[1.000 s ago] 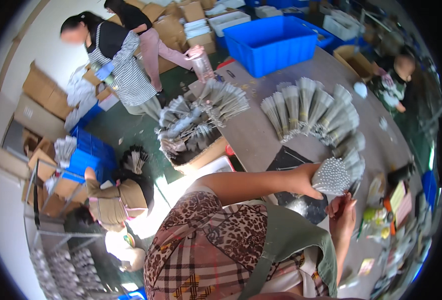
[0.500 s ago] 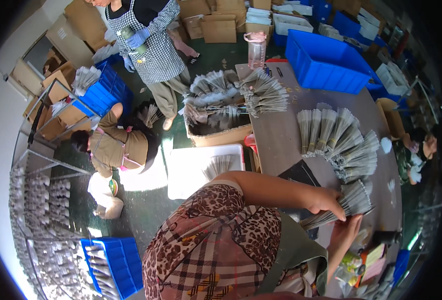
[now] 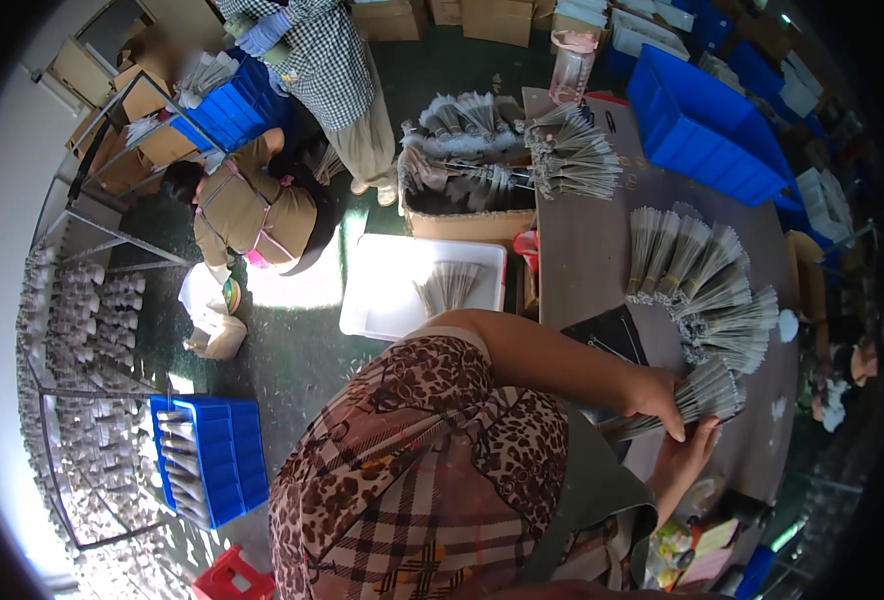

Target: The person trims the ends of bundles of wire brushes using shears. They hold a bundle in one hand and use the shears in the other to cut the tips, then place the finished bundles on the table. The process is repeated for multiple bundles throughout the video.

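Observation:
A fanned bundle of thin grey rods [image 3: 709,393] with pale tips is held over the table's near side. My left hand [image 3: 654,397] closes over it from above, the thumb pressed down along the rods. My right hand [image 3: 686,462] is wrapped about the bundle's lower side, its fingertips close to my left thumb. Beyond my hands, several similar tied bundles [image 3: 704,270] lie fanned out in a curved row. A dark flat folder-like thing [image 3: 607,335] lies beside my left forearm.
The brown table [image 3: 587,260] carries a pink-lidded bottle [image 3: 572,65] and a large blue bin [image 3: 702,125]. To the left stand a white tray [image 3: 372,310], an open carton [image 3: 467,225] and a red stool [image 3: 232,577]. One person [image 3: 252,205] crouches; another [image 3: 332,90] stands behind.
My view has shifted, so the table and bins sit elsewhere in the picture and a red stool shows at the lower left. Both hands stay on the bundle.

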Demonstrator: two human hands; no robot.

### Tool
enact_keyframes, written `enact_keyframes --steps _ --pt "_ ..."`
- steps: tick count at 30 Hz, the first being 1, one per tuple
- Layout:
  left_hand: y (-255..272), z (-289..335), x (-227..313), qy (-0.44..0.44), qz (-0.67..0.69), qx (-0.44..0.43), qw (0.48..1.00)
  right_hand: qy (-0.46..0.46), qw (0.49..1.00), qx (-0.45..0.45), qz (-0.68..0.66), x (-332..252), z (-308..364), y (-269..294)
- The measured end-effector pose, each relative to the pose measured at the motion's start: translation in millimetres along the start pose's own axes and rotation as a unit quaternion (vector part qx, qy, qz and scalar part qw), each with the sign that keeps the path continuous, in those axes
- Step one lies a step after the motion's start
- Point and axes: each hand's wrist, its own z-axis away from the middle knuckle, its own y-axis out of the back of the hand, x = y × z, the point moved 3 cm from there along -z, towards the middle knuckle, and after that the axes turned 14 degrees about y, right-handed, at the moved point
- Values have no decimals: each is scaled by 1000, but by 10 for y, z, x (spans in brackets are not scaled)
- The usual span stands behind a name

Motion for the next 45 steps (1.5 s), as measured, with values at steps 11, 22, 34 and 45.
enact_keyframes --steps 11,22,34,45 --pt "73 -186 -99 -39 5 -1 999 6 999 -25 -42 -36 3 -95" --pt "150 -88 -87 156 15 16 988 -25 991 130 24 -101 -17 104" --pt "-26 -182 -157 198 -69 -3 978 14 997 72 30 -160 123 492" --pt "82 -69 -229 232 -105 12 967 10 996 28 -87 -129 458 471"
